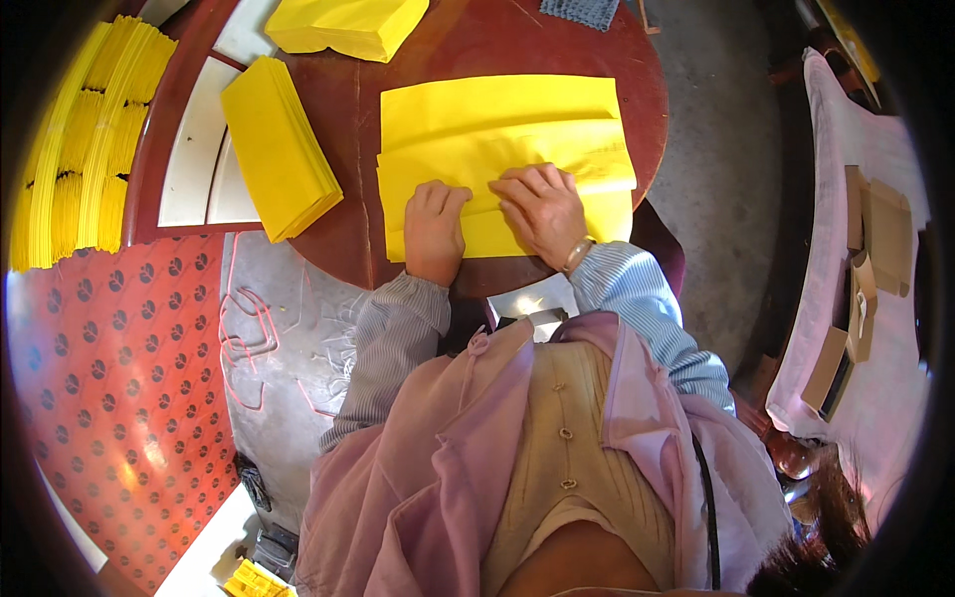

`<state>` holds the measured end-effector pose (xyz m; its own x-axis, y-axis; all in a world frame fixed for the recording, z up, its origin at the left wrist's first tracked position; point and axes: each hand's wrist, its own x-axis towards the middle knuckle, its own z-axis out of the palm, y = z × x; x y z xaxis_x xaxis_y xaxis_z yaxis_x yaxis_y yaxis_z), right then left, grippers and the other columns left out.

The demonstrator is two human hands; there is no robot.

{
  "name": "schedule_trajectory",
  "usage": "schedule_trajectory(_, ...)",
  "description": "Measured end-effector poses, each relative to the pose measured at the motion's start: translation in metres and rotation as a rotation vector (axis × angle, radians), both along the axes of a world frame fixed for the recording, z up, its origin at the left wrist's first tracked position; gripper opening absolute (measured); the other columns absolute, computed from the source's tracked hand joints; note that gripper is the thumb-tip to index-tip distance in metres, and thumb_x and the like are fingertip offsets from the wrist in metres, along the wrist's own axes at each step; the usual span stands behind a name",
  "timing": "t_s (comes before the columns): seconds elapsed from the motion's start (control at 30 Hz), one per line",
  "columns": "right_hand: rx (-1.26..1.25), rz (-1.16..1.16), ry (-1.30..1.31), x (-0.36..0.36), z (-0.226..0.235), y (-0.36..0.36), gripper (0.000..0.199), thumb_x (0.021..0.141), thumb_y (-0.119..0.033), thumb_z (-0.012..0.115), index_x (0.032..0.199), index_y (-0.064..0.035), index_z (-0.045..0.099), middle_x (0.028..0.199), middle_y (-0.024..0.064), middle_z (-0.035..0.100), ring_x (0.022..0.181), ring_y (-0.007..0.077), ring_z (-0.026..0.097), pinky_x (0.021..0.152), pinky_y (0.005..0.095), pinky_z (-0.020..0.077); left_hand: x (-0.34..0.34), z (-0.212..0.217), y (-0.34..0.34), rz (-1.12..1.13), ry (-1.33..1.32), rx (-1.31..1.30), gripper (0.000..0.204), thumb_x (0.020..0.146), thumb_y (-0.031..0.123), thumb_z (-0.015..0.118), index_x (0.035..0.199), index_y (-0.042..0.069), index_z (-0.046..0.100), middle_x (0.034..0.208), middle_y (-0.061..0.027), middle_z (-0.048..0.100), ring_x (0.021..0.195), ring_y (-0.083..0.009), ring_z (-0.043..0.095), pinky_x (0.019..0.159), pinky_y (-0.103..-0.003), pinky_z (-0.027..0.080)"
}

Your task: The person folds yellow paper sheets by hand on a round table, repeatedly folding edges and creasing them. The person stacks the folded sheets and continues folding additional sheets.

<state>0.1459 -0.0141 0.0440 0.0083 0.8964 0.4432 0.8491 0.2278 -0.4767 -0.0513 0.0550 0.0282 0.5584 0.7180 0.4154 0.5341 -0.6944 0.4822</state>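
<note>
A wide yellow paper sheet [497, 109] lies on the dark red round table in front of me, with creases and an overlapping fold running across it. My left hand [435, 231] rests on its lower left part, fingers curled down against the paper and thumb toward the middle. To the right of it, my right hand [545, 209] has bent fingers gripping the sheet along the fold. A bracelet circles that wrist. Both fingertips are partly hidden from above, so how firmly they pinch cannot be told.
Left of the sheet lies a stack of folded yellow paper [281, 149], and another yellow stack [348, 25] sits at the far edge. Many yellow bundles [90, 139] stand far left. A pink-covered table [826, 269] with opened cardboard boxes [885, 239] is at right.
</note>
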Motion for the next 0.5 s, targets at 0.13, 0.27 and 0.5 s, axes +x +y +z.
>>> schedule_trajectory(0.13, 0.0, -0.068, -0.002, 0.012, -0.005, -0.015, 0.019, 0.092, -0.016, 0.075, 0.11, -0.0131, 0.076, 0.108, 0.0046, 0.072, 0.105, 0.0267, 0.064, 0.092, 0.0433, 0.0472, -0.011, -0.001, -0.002, 0.016, -0.024, 0.016, 0.026, 0.078, -0.004, 0.06, 0.101, 0.005, 0.069, 0.101, -0.0176, 0.064, 0.101, -0.0394, 0.06, 0.088, -0.048, 0.049)
schedule_trajectory(0.27, 0.007, -0.212, -0.009, 0.022, -0.004, -0.024, 0.019, 0.091, -0.015, 0.075, 0.11, -0.0109, 0.077, 0.103, 0.0074, 0.072, 0.1, 0.0284, 0.064, 0.088, 0.0431, 0.0478, -0.017, 0.004, -0.002, 0.024, -0.029, -0.016, 0.024, 0.079, -0.001, 0.062, 0.101, 0.005, 0.071, 0.101, -0.0165, 0.065, 0.1, -0.0387, 0.061, 0.089, -0.047, 0.05)
schedule_trajectory(0.5, -0.038, -0.3, -0.024, 0.035, 0.0, -0.028, 0.021, 0.091, -0.014, 0.074, 0.111, -0.0081, 0.077, 0.103, 0.0095, 0.07, 0.095, 0.0306, 0.064, 0.087, 0.0421, 0.0482, -0.012, 0.012, 0.004, 0.066, -0.024, -0.012, 0.029, 0.084, 0.008, 0.077, 0.112, 0.009, 0.074, 0.109, -0.0121, 0.069, 0.104, -0.0347, 0.063, 0.093, -0.045, 0.051)
